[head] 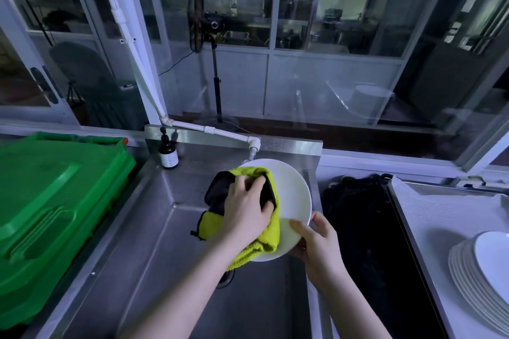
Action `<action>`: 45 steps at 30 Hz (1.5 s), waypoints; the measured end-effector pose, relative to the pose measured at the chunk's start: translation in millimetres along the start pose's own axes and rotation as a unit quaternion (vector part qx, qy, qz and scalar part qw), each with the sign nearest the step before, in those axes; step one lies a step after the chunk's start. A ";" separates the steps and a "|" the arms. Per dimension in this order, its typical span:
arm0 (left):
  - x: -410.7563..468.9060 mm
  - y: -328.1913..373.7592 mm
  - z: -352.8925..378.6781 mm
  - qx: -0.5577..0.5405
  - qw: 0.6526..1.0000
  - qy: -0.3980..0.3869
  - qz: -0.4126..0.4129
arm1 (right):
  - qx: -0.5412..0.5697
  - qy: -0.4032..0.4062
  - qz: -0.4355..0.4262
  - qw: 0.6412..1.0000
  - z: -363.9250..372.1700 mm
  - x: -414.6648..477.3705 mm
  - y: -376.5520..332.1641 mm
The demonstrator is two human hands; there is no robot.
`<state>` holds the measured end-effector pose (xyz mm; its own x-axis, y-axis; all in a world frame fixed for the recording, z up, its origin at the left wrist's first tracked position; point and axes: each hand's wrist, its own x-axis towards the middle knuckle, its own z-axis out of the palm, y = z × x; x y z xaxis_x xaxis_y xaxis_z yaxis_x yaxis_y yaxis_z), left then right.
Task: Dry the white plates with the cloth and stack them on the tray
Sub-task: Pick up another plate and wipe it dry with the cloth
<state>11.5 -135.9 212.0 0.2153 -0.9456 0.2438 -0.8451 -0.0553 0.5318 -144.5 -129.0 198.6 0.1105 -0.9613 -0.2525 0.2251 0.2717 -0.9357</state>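
Note:
A white plate [294, 195] is held tilted over the steel sink [154, 228]. My right hand [316, 245] grips its lower right rim, thumb on the face. My left hand [245, 209] presses a yellow-green and black cloth [268, 237] against the plate's left half, hiding that part. A stack of several white plates [479, 264] rests on the grey tray [429, 217] at the right edge of the view.
A green plastic bin lid [55, 201] fills the left side. A brown pump bottle [168, 153] stands at the sink's back left corner under the white pipe tap [252, 146]. A black mesh item [363, 228] lies between sink and tray.

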 end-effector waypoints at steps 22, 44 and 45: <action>-35.4 4.6 -4.9 -0.078 0.974 -0.150 0.151 | 0.063 -0.012 -0.006 0.998 4.7 -3.3 -17.0; 16.0 -13.9 -8.7 0.102 0.970 -0.055 0.214 | 0.042 -0.078 0.005 0.996 17.7 -15.3 -17.8; 21.5 -19.7 -13.3 0.121 0.973 -0.055 0.190 | 0.042 -0.072 0.003 0.996 16.5 -14.4 -21.3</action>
<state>39.3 -150.8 217.5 -0.1782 -0.9401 0.2906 -0.9469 0.2442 0.2093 -135.0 -120.2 226.3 0.2489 -0.9444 -0.2147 0.3037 0.2866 -0.9087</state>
